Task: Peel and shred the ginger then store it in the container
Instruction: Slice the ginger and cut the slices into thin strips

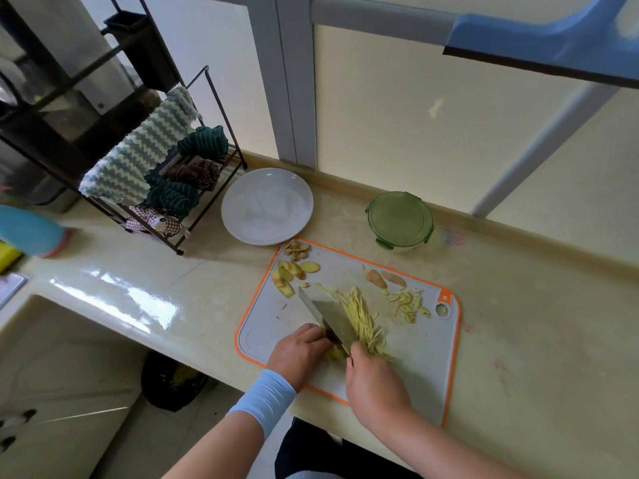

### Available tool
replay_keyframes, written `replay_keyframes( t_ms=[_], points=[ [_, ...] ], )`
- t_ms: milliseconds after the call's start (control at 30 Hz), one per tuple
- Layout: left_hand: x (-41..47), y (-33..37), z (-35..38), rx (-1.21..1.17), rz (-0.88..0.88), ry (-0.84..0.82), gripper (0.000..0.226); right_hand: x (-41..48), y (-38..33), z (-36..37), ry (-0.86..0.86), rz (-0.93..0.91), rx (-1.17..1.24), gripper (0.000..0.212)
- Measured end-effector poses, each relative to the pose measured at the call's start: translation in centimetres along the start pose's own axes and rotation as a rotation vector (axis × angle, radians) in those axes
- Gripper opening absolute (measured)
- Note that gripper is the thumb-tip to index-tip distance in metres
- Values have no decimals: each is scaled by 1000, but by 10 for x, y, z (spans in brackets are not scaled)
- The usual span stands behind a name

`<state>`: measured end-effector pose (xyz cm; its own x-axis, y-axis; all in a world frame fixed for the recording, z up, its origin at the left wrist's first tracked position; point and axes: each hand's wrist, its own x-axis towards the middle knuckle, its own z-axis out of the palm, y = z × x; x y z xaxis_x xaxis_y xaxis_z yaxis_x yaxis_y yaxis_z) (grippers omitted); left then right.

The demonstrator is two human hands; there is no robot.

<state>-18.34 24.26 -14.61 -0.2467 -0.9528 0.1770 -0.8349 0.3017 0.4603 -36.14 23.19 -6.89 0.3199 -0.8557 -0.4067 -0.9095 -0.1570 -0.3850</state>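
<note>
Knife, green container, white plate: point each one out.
knife (330, 314), head view, middle of the flat blade.
green container (399, 217), head view, centre of its lid.
white plate (266, 205), head view, bare middle of the dish.

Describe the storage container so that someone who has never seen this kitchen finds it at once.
Start at the beige counter and find the grey cutting board with the orange rim. Just beyond its far edge, near the wall, stands the round container. Unlike the white plate to its left, it has a green clip-on lid, closed.
</note>
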Motion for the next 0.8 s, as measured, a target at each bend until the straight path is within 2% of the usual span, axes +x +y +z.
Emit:
replay_keyframes(
  t_ms=[200, 367, 467, 800],
  points=[
    [1, -1, 0, 21, 2, 23, 19, -12, 8, 4, -38, 9, -6, 17],
    [-1, -2, 1, 13, -18, -3, 22, 15, -7, 7, -12, -9, -25, 13],
    [-1, 0, 0, -3, -42, -23, 35, 17, -12, 5, 1, -9, 1, 13],
    [-1, 0, 0, -12, -6, 27, 38, -10, 4, 4, -33, 33, 22, 17]
  ],
)
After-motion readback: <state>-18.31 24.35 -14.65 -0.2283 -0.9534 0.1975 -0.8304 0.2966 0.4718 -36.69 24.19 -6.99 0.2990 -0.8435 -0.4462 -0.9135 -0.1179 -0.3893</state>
